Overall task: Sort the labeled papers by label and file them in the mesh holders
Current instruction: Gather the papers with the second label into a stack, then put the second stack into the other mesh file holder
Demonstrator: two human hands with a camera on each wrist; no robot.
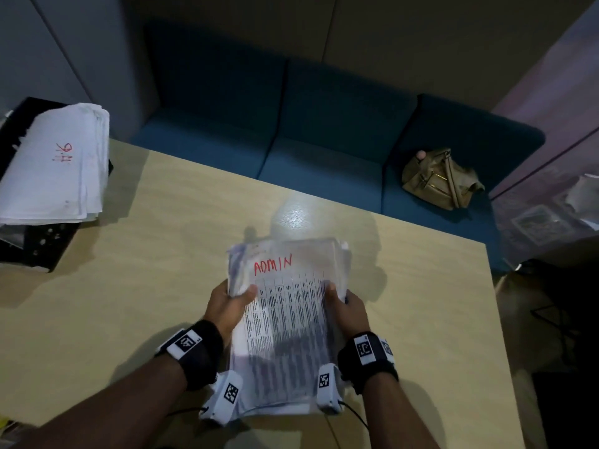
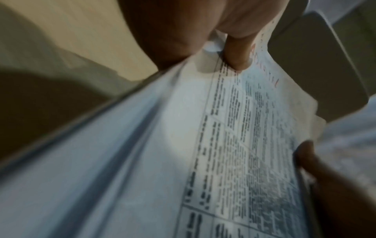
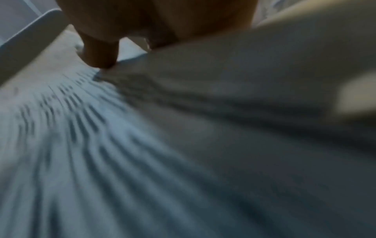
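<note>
I have a thick stack of papers [image 1: 285, 322] between both hands, raised above the wooden table [image 1: 129, 286], its top sheet a printed grid with ADMIN written in red just beyond my thumbs. My left hand [image 1: 228, 307] grasps the stack's left edge, thumb curled onto the top sheet and the fingers hidden underneath; my right hand [image 1: 348, 311] does the same on the right edge, so both grips are clenched on the same bundle. The left wrist view confirms the thumb pressing on the print, while the right wrist view is too blurred to show more than a thumb on paper. I judge this to be the carrying step: the ADMIN batch looks gathered and squared, and it has yet to be filed. Far out beyond my left grip, well apart from the stack, sits a black mesh holder [image 1: 39, 244] with a white pile [image 1: 55, 166] lying on it that bears a red label I cannot read. Which holder is meant for ADMIN I cannot tell. The next move calls for keeping both edges pinched evenly so loose sheets do not fan out, swinging the bundle toward the right holder, and lowering it in flat. A tan bag [image 1: 440, 179] lies on the blue sofa [image 1: 324, 124] beyond my right grip.
</note>
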